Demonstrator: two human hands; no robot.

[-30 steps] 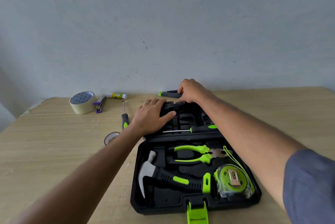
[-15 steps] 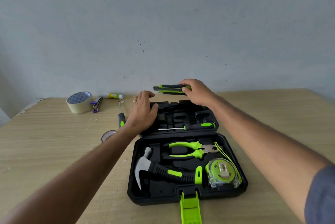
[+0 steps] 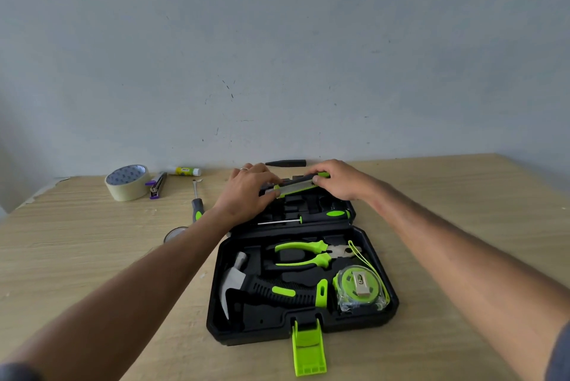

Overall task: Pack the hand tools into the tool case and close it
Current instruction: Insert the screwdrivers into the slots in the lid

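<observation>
Black moulded tool case [image 3: 303, 323], both hands gripping slim knife [image 3: 296, 186]

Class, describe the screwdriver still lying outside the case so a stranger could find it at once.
Start at the open black tool case on the wooden table. Just left of its far half, beyond the left forearm, lies a screwdriver. Unlike the one clipped inside, it rests on bare wood.
</observation>
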